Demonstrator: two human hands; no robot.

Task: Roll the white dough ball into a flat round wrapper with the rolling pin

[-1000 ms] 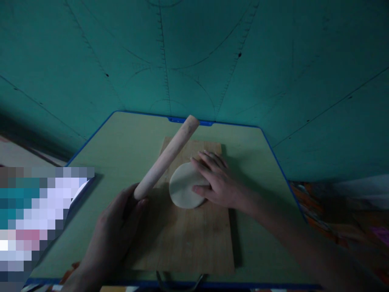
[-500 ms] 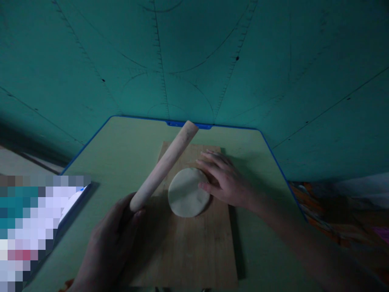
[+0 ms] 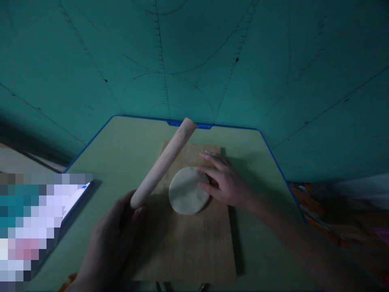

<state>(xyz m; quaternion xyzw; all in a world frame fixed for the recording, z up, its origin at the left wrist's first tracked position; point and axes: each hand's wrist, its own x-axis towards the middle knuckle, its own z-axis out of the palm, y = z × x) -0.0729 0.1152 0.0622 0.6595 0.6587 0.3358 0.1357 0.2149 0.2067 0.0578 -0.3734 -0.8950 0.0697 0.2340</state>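
Observation:
A pale wooden rolling pin (image 3: 165,162) slants up and to the right, one end wrapped in my left hand (image 3: 118,227). Its far end is raised above the board. On the wooden board (image 3: 194,251) lies a flat, round, whitish piece of rolled dough (image 3: 185,194). My right hand (image 3: 223,178) rests at the right side of the dough, fingers spread, thumb and a finger touching its edge. The pin's shadow falls across the dough. My left palm and most of its fingers are hidden from view.
The board lies on a light green table (image 3: 130,138) with a blue rim and a blue handle piece at its far edge. A green wall (image 3: 194,48) with drawn lines stands behind. A lit screen-like object (image 3: 73,202), partly pixelated, is at the left.
My right hand's fingers have shifted slightly on the dough's edge. The rolling pin stays in my left hand, nearly unmoved. The view has moved a little.

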